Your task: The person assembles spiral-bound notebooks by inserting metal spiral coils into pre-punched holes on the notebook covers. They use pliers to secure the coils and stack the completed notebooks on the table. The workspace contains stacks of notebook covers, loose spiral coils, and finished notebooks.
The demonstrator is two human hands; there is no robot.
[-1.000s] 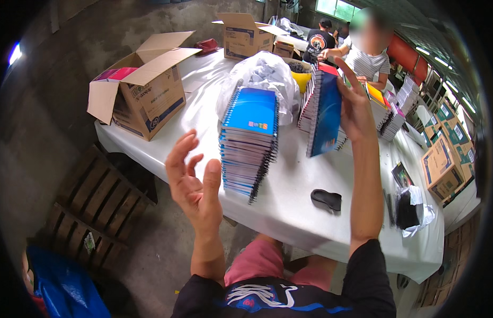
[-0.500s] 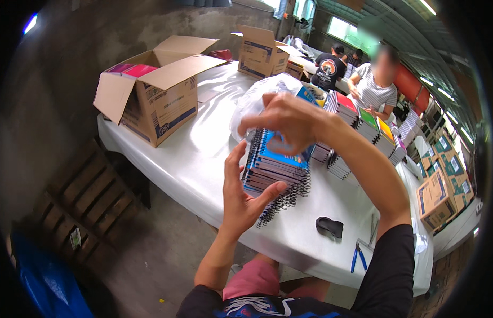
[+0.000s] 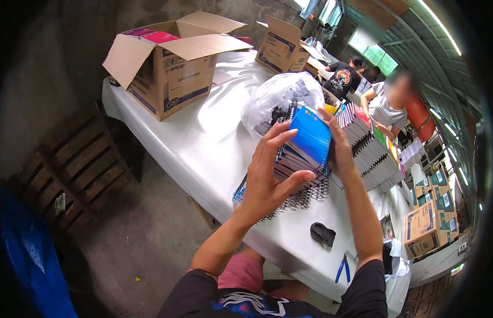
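I hold a stack of blue spiral notebooks (image 3: 309, 139) between both hands above the white table (image 3: 214, 143). My left hand (image 3: 270, 175) presses the stack's near side, fingers spread along the covers. The far right edge of the stack is gripped by my right hand (image 3: 340, 147). Black wire spirals (image 3: 304, 197) of notebooks lying flat show just under the held stack. Behind it sits a clear plastic bag (image 3: 275, 98) with more notebooks inside.
An open cardboard box (image 3: 169, 69) stands at the table's left end, another box (image 3: 282, 49) behind it. Rows of spiral notebooks (image 3: 371, 151) run to the right. A black object (image 3: 322, 233) and blue pliers (image 3: 342, 267) lie near the front edge. Two people sit beyond. A wooden pallet (image 3: 71, 164) leans left.
Both hands have closed in on the notebook stack and squared it up; a second ago my left hand was open in the air and my right held a separate bunch upright.
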